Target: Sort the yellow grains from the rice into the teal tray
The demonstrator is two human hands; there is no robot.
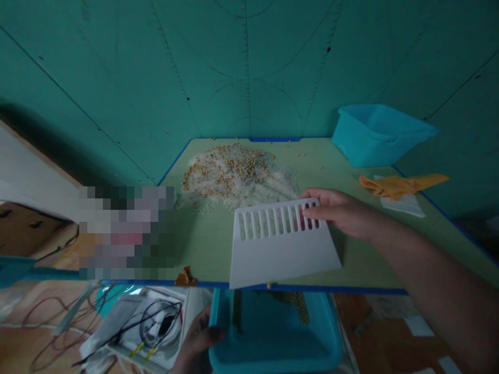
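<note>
My right hand point(337, 210) grips the right end of a white slotted plastic panel point(283, 259), with fingers behind its slots and the thumb in front. The panel stands tilted at the table's near edge. Below that edge, my left hand point(198, 337) is closed on the left rim of a blue plastic tub point(275, 358). Some small tan beads or beans lie inside the tub, partly hidden by the table. Farther back, a spread-out pile of golden-brown bean-like pieces and white grains point(234, 169) covers part of the pale green table point(198, 236).
At the back right stands another blue tub point(374, 145). An orange cloth point(401, 185) lies on a white sheet point(405, 206) at the right. Brown scraps point(186, 277) rest by the front edge. Left is a pixelated patch; below it, a white box point(150, 332) holds cables.
</note>
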